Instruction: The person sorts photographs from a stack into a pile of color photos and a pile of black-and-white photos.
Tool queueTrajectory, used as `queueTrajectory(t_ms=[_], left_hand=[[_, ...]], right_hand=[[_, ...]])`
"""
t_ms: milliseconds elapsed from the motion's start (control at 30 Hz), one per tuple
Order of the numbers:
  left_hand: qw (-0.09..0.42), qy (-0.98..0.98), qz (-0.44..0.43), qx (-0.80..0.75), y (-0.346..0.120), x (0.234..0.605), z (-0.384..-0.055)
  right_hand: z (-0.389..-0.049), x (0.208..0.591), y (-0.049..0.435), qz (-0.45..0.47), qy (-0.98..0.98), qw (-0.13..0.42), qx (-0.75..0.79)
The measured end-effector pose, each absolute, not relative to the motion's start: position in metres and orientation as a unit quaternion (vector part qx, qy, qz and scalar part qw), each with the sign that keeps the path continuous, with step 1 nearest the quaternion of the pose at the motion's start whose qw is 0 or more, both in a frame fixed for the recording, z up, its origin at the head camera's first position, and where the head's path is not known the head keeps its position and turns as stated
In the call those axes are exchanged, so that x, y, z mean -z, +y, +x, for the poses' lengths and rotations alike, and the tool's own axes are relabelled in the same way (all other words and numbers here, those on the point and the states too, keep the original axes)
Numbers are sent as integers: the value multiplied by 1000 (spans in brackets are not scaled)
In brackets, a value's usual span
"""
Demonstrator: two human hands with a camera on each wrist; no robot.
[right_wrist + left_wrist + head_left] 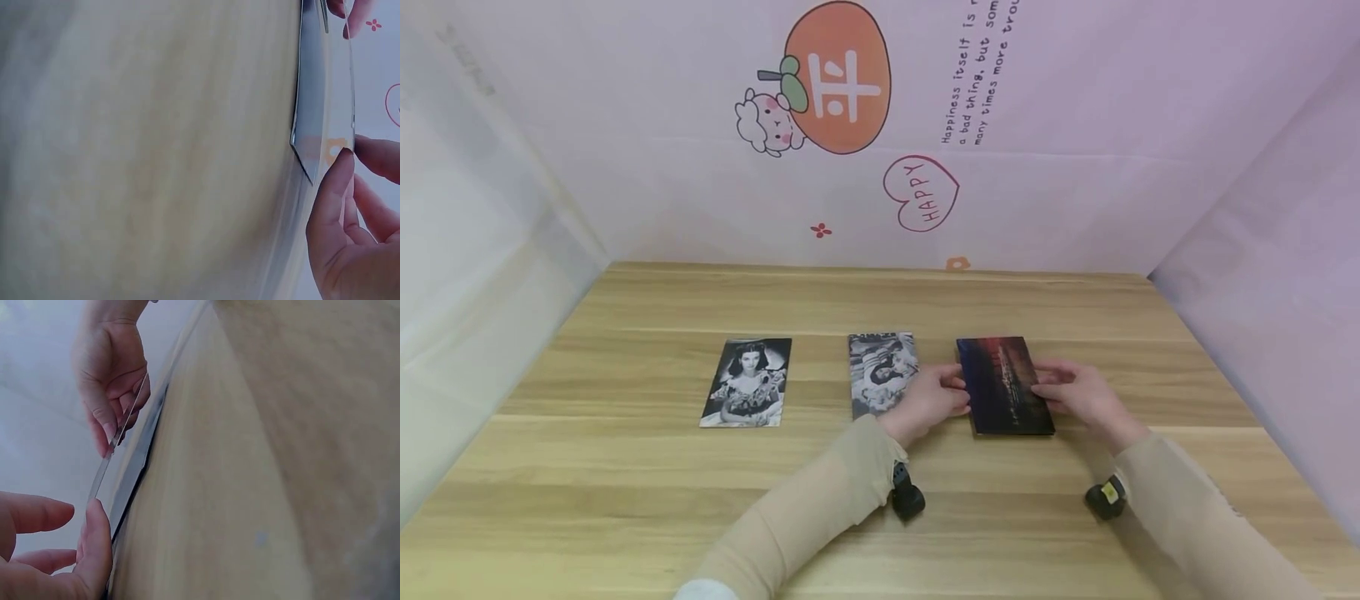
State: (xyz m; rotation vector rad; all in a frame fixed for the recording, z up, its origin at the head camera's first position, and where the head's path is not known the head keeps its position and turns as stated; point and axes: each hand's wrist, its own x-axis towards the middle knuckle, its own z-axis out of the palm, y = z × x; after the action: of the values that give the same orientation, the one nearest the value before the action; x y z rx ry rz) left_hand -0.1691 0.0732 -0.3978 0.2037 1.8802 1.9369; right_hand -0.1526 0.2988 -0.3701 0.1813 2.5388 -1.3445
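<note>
A dark photo card with red and blue tones lies between the two hands in the head view. My right hand pinches its right edge between thumb and fingers. At its left edge my left hand holds on, with the thumb against the card in the left wrist view. Both wrist views show the held card as a thin strip, raised over a second flat card close to the table. Behind the left hand is a black-and-white photo card, its lower right part covered.
Another black-and-white photo card, a portrait, lies farther left on the wooden table. A pale printed cloth stands behind the table's back edge, with pale cloth sides at left and right.
</note>
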Motion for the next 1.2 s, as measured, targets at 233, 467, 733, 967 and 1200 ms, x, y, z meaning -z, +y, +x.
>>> queueTrajectory(t_ms=[233, 467, 733, 967, 1200], left_hand=[[210, 684, 74, -695, 78, 401, -168], [208, 693, 74, -686, 80, 403, -166], [191, 727, 94, -653, 78, 400, -165], [188, 735, 104, -643, 75, 399, -163], [177, 749, 118, -627, 72, 398, -162]], right_hand=[[-154, 371, 301, 77, 868, 137, 471], [-156, 373, 303, 90, 881, 147, 440], [-161, 375, 304, 93, 894, 145, 414], [-162, 376, 303, 85, 899, 140, 407], [-161, 376, 303, 69, 907, 134, 393]])
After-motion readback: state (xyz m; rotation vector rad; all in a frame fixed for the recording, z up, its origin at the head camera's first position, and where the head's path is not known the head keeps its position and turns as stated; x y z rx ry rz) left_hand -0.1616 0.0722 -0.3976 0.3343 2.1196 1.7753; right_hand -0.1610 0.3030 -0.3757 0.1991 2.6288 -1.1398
